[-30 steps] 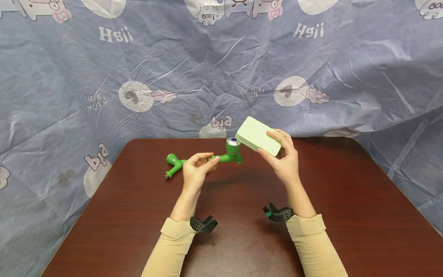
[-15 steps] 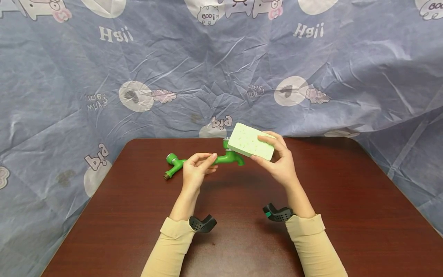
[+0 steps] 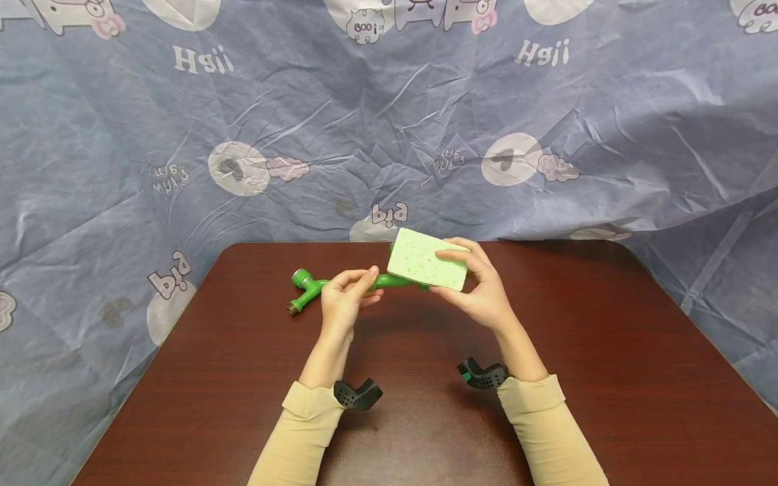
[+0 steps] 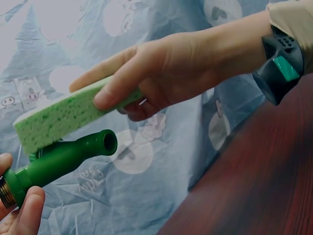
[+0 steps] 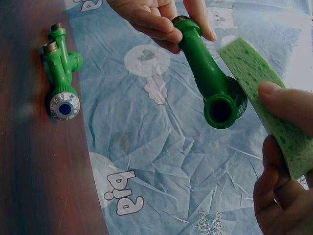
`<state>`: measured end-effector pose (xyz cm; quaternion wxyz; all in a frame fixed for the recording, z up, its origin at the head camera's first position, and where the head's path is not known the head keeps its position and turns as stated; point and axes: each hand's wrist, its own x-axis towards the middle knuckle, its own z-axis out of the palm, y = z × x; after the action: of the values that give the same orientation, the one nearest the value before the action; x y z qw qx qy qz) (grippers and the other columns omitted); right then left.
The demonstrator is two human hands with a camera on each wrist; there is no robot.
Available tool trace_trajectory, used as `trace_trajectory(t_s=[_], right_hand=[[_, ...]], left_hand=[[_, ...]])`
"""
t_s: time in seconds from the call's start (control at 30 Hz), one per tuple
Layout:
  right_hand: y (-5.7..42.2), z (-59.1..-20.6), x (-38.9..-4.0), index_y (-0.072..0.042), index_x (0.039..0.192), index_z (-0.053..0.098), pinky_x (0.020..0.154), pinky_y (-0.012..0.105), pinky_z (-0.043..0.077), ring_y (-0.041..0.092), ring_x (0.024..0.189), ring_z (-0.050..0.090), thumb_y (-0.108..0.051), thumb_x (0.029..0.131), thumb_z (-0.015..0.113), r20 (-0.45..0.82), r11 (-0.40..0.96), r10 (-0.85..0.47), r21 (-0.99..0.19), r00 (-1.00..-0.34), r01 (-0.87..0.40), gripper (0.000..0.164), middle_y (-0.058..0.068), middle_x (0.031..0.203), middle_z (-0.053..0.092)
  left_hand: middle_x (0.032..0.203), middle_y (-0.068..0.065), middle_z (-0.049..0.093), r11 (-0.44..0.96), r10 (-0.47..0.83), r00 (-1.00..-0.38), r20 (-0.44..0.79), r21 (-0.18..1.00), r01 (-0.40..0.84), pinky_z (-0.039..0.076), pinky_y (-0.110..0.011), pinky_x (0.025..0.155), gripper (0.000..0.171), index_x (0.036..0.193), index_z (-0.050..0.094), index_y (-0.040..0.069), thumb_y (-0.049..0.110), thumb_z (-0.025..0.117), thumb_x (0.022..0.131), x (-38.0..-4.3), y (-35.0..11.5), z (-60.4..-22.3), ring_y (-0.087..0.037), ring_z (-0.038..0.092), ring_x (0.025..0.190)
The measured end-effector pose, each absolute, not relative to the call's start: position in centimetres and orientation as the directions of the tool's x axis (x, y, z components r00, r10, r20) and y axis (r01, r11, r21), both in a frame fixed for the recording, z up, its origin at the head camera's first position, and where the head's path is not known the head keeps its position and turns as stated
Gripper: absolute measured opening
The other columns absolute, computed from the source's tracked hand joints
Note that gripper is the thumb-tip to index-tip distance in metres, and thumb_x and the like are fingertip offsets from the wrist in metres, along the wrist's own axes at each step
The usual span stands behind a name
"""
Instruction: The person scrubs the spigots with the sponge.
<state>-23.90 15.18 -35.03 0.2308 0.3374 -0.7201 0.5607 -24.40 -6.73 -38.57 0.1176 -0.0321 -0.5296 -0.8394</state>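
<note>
My left hand (image 3: 342, 300) pinches a green tap (image 3: 392, 279) by its brass-threaded end, in the air above the table. In the left wrist view the tap's spout (image 4: 108, 142) points toward the camera. My right hand (image 3: 486, 290) grips a pale green sponge (image 3: 419, 256), thumb on one face and fingers on the other. Seen from the right wrist, the sponge (image 5: 247, 63) lies along the tap's knob side and appears to touch it. From the head, the sponge hides most of the knob.
A second green fitting (image 3: 311, 289) with a knob and brass threads lies on the brown table (image 3: 243, 378), left of and partly behind my left hand. A wrinkled blue printed cloth (image 3: 365, 121) hangs behind the table.
My right hand has moved the sponge left and down, over the tap's knob, turning its broad face more toward the head camera. The left hand stays nearly still; the tap has turned slightly.
</note>
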Motion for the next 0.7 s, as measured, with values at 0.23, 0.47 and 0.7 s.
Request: trace_trajectory(t_s=[0.23, 0.47, 0.7], right_hand=[[16.1, -34.9, -23.9, 0.007, 0.11, 0.061, 0.079, 0.018, 0.048, 0.018, 0.107, 0.051, 0.013, 0.065, 0.079, 0.613, 0.17, -0.372, -0.693, -0.697, -0.701, 0.049, 0.021, 0.124, 0.048], [17.9, -34.8, -24.2, 0.013, 0.113, 0.055, 0.069, 0.02, 0.054, 0.014, 0.093, 0.057, 0.02, 0.066, 0.074, 0.527, 0.085, -0.381, -0.798, -0.76, -0.596, 0.05, 0.024, 0.124, 0.044], [18.5, -35.3, -24.7, 0.016, 0.115, 0.052, 0.071, 0.015, 0.05, 0.015, 0.098, 0.052, 0.021, 0.07, 0.069, 0.535, 0.082, -0.206, -0.825, -0.819, -0.559, 0.048, 0.023, 0.125, 0.042]], left_hand=[[0.073, -0.005, 0.07, -0.417, -0.194, -0.972, 0.131, 0.886, 0.202, 0.058, -0.029, 0.055, 0.013, 0.082, 0.067, -0.001, 0.009, 0.076, 0.08, -24.6, -6.7, -38.8, -0.017, 0.066, 0.055], [0.073, -0.005, 0.069, -0.42, -0.197, -0.976, 0.093, 0.892, 0.169, 0.058, -0.03, 0.059, 0.015, 0.084, 0.067, 0.001, 0.011, 0.077, 0.079, -24.7, -7.0, -38.9, -0.018, 0.067, 0.058], [0.075, -0.006, 0.069, -0.482, -0.146, -0.989, -0.011, 0.874, 0.061, 0.058, -0.03, 0.064, 0.009, 0.079, 0.07, 0.007, 0.004, 0.077, 0.076, -25.1, -7.2, -39.1, -0.018, 0.068, 0.062]])
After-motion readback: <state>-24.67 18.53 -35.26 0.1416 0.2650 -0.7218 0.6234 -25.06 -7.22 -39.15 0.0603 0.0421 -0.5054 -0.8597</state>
